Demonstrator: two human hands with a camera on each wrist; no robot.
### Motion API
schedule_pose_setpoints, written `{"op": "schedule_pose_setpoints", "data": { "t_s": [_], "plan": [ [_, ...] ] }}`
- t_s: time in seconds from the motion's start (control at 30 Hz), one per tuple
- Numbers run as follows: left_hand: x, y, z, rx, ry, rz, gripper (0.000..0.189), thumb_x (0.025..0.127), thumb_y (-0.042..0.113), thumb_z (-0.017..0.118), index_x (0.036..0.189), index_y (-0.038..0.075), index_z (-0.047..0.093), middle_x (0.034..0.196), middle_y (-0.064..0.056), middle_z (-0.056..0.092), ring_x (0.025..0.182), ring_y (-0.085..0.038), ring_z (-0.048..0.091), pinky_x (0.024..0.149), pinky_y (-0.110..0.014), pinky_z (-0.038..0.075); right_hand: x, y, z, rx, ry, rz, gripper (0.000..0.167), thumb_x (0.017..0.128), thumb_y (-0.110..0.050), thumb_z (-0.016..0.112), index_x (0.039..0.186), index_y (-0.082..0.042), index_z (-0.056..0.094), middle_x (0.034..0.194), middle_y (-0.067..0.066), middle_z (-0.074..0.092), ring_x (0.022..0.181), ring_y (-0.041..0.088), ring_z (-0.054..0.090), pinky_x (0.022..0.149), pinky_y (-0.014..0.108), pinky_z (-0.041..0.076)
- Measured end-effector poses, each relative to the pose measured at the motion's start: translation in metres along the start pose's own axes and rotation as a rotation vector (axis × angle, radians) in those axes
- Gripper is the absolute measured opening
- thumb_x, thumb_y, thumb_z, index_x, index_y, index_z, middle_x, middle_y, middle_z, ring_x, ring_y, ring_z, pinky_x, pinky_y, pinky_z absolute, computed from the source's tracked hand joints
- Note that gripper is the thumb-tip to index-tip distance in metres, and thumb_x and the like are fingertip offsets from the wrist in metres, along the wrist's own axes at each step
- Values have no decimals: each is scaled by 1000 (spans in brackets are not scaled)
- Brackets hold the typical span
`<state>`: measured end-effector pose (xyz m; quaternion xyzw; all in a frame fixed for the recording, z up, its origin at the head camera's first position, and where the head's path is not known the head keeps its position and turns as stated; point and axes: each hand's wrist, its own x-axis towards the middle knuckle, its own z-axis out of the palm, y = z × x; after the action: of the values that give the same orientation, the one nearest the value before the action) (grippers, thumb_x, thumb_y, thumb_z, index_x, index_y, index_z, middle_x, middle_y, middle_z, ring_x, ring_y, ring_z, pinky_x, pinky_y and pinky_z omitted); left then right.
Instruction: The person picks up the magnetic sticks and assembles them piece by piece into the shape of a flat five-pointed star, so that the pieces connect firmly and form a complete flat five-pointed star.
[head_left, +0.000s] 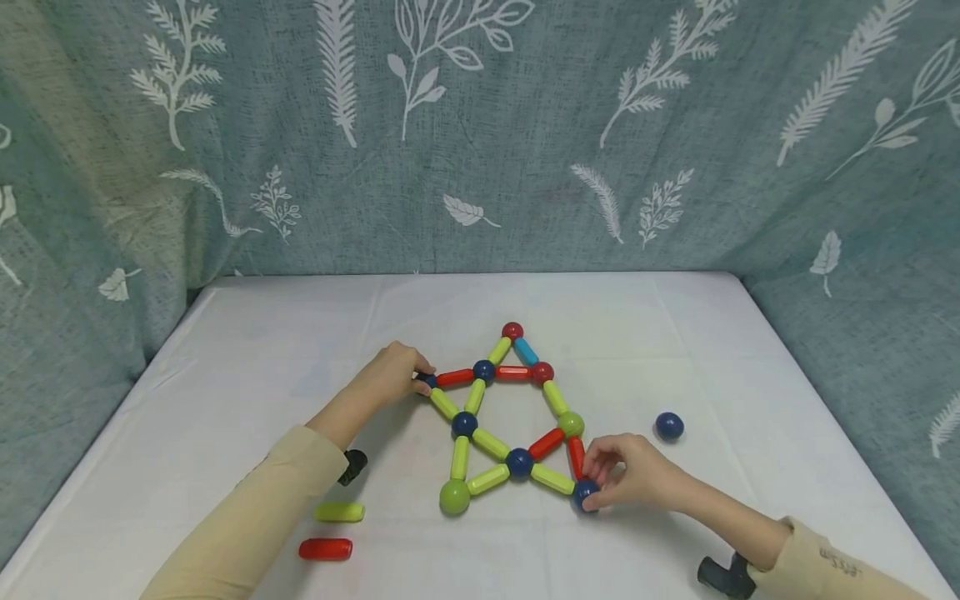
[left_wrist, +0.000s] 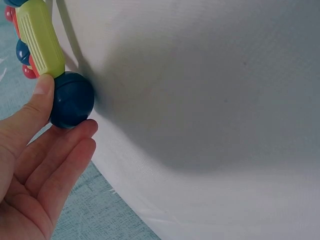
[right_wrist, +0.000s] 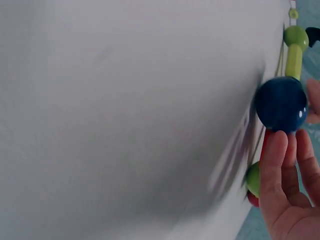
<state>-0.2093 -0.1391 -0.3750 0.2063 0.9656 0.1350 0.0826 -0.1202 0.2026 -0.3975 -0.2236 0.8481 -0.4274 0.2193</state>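
A flat figure of coloured rods and balls lies on the white table, with triangles around a larger open middle. At its left corner, my left hand (head_left: 388,377) pinches a dark blue ball (left_wrist: 73,100) between thumb and fingers; a yellow-green rod (left_wrist: 42,37) joins this ball. My right hand (head_left: 637,473) holds another dark blue ball (right_wrist: 281,105) at the lower right corner, where a red rod (head_left: 575,457) and a yellow-green rod (head_left: 552,478) meet. A red ball (head_left: 512,332) tops the figure, and a green ball (head_left: 454,497) forms its lower left corner.
One loose dark blue ball (head_left: 669,427) lies right of the figure. Near my left sleeve (head_left: 258,508) are a loose yellow-green rod (head_left: 340,512) and a loose red rod (head_left: 326,549). A leaf-patterned green curtain (head_left: 480,192) stands behind the table (head_left: 315,317).
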Motion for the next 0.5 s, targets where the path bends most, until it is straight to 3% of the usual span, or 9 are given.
{"op": "schedule_pose_setpoints", "data": {
  "t_s": [0.3, 0.5],
  "plan": [
    [-2, 3, -1, 15, -32, -23, 33, 76, 17, 73, 104, 1, 69, 103, -13, 66, 99, -28, 60, 84, -37, 48, -4, -3, 5, -63, 30, -1, 24, 64, -13, 82, 77, -9, 62, 74, -3, 58, 69, 12, 54, 58, 23, 50],
    [-11, 5, -2, 4, -78, -38, 31, 78, 10, 72, 106, -1, 67, 106, -16, 65, 103, -29, 58, 86, -37, 47, 0, -5, -5, -189, 63, 13, 21, 65, -12, 81, 77, -11, 64, 74, -6, 58, 69, 11, 55, 57, 21, 49]
  ]
}}
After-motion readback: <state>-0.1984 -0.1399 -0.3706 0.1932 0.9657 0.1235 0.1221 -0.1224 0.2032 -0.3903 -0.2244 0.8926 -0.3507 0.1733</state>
